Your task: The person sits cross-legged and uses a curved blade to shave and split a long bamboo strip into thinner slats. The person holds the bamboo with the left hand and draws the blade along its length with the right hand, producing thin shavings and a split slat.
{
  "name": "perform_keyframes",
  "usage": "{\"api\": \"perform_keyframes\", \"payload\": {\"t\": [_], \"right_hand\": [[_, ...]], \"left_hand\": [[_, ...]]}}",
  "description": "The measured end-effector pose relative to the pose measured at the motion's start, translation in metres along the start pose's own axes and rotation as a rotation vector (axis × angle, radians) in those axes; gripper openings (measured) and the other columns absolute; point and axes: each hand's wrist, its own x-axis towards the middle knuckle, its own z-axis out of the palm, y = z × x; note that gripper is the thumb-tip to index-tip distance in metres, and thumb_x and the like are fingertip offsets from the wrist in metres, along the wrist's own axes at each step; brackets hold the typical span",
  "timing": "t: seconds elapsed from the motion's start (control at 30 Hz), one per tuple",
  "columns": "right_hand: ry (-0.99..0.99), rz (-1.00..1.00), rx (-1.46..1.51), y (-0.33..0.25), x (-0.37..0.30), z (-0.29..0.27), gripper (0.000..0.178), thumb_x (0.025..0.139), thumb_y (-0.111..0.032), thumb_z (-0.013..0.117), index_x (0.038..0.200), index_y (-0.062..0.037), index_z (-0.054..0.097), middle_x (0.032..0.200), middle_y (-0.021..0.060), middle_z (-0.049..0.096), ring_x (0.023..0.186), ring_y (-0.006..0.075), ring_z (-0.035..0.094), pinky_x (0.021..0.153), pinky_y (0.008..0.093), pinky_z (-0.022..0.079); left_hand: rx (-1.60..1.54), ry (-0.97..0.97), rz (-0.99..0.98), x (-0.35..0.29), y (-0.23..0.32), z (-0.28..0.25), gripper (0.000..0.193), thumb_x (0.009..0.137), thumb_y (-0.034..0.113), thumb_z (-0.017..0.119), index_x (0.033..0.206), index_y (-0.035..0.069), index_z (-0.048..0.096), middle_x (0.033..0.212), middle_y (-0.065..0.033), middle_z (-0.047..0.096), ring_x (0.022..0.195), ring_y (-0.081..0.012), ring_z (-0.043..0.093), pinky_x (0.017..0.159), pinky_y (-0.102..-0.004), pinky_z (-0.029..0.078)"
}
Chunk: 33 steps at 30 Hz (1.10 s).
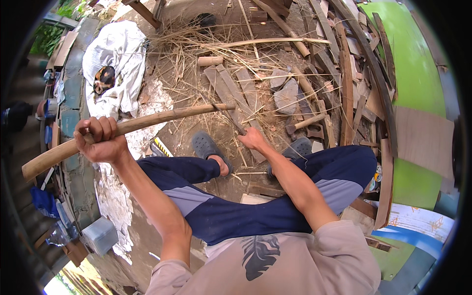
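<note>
My left hand [102, 139] is closed around a long, slightly curved wooden stick [162, 118], gripping it nearer its thick end at the left. The stick slants up to the right across the view, and its thinner end lies above my feet. In my right hand [252, 139] is a knife [230, 120] with a dark, narrow blade. Its blade reaches up and left to the stick's thin end and appears to touch it. Most of the knife's handle is hidden by my fingers.
Straw-like shavings [182, 42] litter the ground ahead, around flat boards [228, 93] and a grey stone [286, 97]. Piled timber [346, 83] lines the right, beside a green panel [418, 64]. White cloth [115, 44] lies at the far left. A clear plastic container [100, 236] stands lower left.
</note>
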Motion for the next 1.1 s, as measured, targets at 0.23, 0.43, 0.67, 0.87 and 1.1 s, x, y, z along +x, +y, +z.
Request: {"api": "perform_keyframes", "payload": {"t": [0.23,0.43,0.67,0.87,1.1], "right_hand": [[-0.117,0.161,-0.110,-0.028,0.001,-0.031,0.042,0.072,-0.035,0.060,0.076,0.0064,0.065,0.067,0.0240,0.063,0.064,0.0325,0.065,0.058,0.0414,0.051],[-0.046,-0.040,-0.016,-0.004,0.004,0.009,0.034,0.072,-0.028,0.059,0.076,0.0045,0.065,0.071,0.0252,0.063,0.070,0.0343,0.065,0.064,0.0437,0.050],[-0.113,0.170,-0.161,0.042,0.000,-0.016,0.038,0.071,-0.029,0.058,0.073,0.0092,0.062,0.073,0.0269,0.064,0.070,0.0348,0.065,0.065,0.0424,0.050],[-0.004,-0.103,0.068,-0.024,-0.015,-0.006,0.041,0.071,-0.029,0.059,0.067,0.0112,0.059,0.066,0.0256,0.062,0.061,0.0331,0.064,0.056,0.0421,0.049],[-0.034,0.236,-0.028,0.020,-0.007,-0.012,0.039,0.071,-0.027,0.057,0.074,0.0116,0.063,0.062,0.0233,0.062,0.053,0.0307,0.063,0.051,0.0408,0.050]], "left_hand": [[0.066,0.112,0.029,-0.001,-0.001,-0.003,0.048,0.095,0.048,0.044,0.107,0.005,0.060,0.078,-0.0059,0.051,0.044,-0.0067,0.026,0.040,-0.0217,0.020],[0.086,0.130,0.041,-0.002,0.000,0.008,0.053,0.094,0.053,0.042,0.110,0.006,0.059,0.099,-0.0121,0.061,0.044,-0.0064,0.028,0.040,-0.0200,0.021],[0.044,0.065,0.032,-0.003,0.000,-0.005,0.054,0.094,0.054,0.041,0.110,0.006,0.059,0.102,-0.0139,0.062,0.045,-0.0072,0.029,0.041,-0.0202,0.023],[-0.048,-0.058,-0.025,-0.003,-0.001,0.003,0.050,0.095,0.052,0.039,0.100,0.006,0.061,0.054,0.0046,0.024,0.044,-0.0067,0.019,0.042,-0.0232,0.017],[-0.134,-0.197,-0.071,-0.003,0.001,-0.004,0.047,0.095,0.049,0.043,0.088,0.005,0.059,0.047,0.0053,0.022,0.041,-0.0069,0.015,0.041,-0.0255,0.015]]}}
